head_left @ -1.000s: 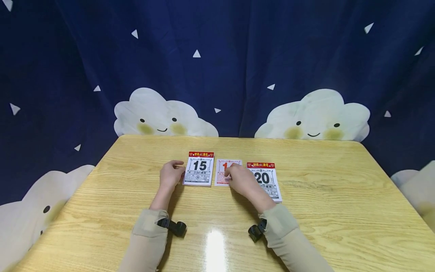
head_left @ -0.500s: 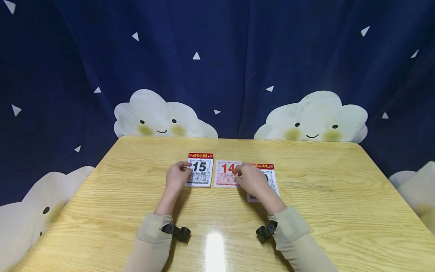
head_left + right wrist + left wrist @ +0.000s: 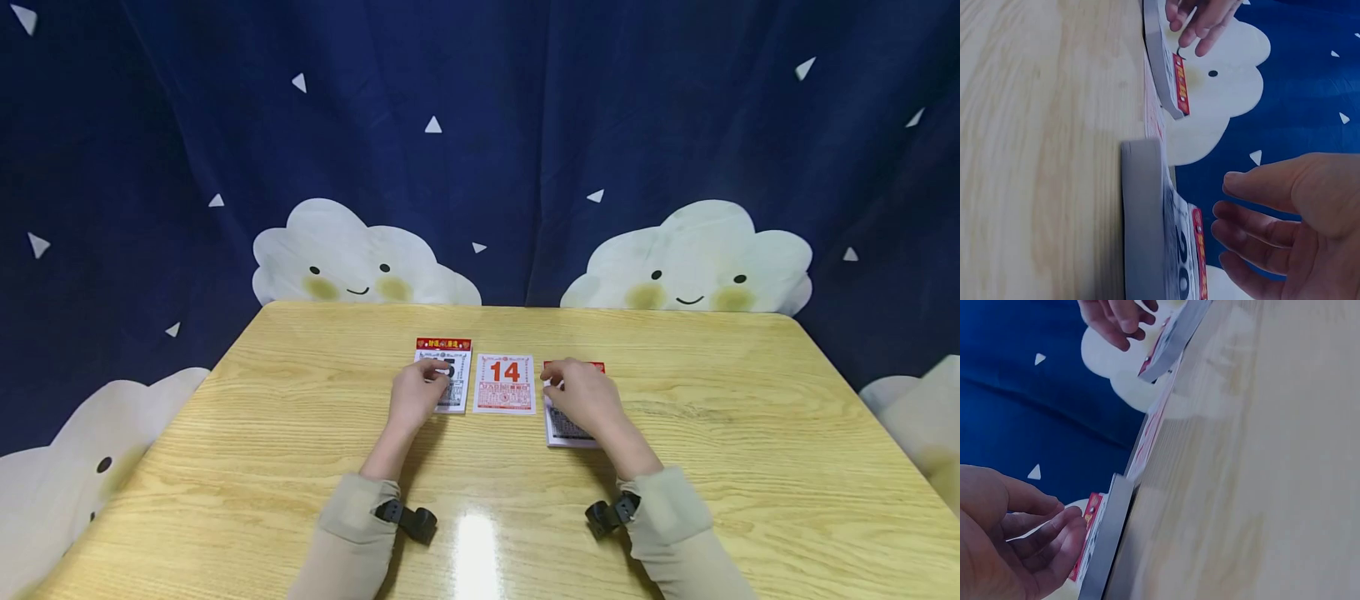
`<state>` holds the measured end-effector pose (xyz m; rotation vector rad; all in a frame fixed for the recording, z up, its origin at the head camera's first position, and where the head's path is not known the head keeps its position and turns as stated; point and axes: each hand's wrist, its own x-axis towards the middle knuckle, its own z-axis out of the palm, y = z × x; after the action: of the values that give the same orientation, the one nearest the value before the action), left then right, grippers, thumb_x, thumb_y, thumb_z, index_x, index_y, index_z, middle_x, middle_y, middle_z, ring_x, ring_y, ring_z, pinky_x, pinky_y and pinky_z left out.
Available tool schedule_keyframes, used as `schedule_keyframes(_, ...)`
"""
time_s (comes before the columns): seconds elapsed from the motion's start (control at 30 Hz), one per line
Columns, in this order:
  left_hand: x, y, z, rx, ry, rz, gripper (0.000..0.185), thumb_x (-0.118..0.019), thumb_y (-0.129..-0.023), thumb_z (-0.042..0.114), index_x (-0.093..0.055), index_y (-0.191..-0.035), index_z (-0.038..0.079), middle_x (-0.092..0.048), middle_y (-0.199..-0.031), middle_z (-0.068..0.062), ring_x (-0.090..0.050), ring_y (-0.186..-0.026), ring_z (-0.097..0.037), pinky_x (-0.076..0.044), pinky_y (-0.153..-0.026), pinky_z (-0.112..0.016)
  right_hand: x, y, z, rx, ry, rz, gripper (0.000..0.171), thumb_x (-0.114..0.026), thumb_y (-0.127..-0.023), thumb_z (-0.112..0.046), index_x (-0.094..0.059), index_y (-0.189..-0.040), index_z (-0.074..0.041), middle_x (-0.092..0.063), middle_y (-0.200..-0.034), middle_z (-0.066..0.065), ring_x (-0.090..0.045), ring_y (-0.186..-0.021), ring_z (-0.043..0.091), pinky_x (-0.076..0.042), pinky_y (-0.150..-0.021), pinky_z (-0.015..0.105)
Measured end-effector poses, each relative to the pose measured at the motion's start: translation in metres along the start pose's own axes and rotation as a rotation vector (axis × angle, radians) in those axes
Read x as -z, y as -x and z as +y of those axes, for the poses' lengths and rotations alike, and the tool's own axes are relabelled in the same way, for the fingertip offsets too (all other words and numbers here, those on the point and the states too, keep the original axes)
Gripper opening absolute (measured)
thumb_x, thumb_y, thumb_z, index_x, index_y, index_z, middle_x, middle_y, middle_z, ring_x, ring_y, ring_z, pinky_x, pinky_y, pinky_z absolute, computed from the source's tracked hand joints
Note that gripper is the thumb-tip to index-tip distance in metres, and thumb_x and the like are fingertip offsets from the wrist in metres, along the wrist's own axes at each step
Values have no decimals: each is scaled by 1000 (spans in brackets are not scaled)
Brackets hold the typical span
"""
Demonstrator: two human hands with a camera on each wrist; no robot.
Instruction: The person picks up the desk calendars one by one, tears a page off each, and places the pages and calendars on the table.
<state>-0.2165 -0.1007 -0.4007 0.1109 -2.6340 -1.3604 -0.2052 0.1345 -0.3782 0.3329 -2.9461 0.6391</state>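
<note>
Right hand (image 3: 588,395) has moved clear of sheet 14 (image 3: 505,393).

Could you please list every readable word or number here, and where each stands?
"14" on the middle sheet
"5" on the left calendar; the left hand partly covers the digit before it
"20" on the right calendar
Characters on the red headers and the fine print: too small or blurred to read.

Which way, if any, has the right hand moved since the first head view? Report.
Yes: the right hand moved rightward, from the 14 sheet to over the right calendar.
</note>
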Motion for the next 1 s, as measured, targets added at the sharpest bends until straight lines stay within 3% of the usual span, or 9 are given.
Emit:
schedule_keyframes(0.37, -22, 10, 15, -101, 6, -81, 22, -58, -76, 5, -69, -96, 3, -64, -73, -6, -51, -56, -7, -41, -51, -20, 7, 6, 19, -63, -47, -5, 20, -64, -81, -15, -68, -99, -9, -66, -87, 5, -60, -81, 21, -48, -67, 39)
schedule_keyframes(0.77, -50, 20, 32, -131, 37, -217, 21, -59, -78, 6, -67, -97, 3, -66, -77, -6, -55, -59, -7, -43, -52, -20, 14, 8, 35, -132, -68, 17, 22, -63, -80, -13, -66, -99, -3, -66, -87, 11, -60, -79, 25, -47, -68, 41)
schedule_keyframes(1.0, -63, 24, 43, -155, -28, -267, 17, -62, -78, 9, -69, -93, 6, -67, -76, -4, -53, -62, -8, -43, -57, -21, 16, 11, 41, -184, -72, 40, 27, -62, -80, -12, -63, -103, 2, -65, -84, 12, -58, -74, 25, -46, -65, 40)
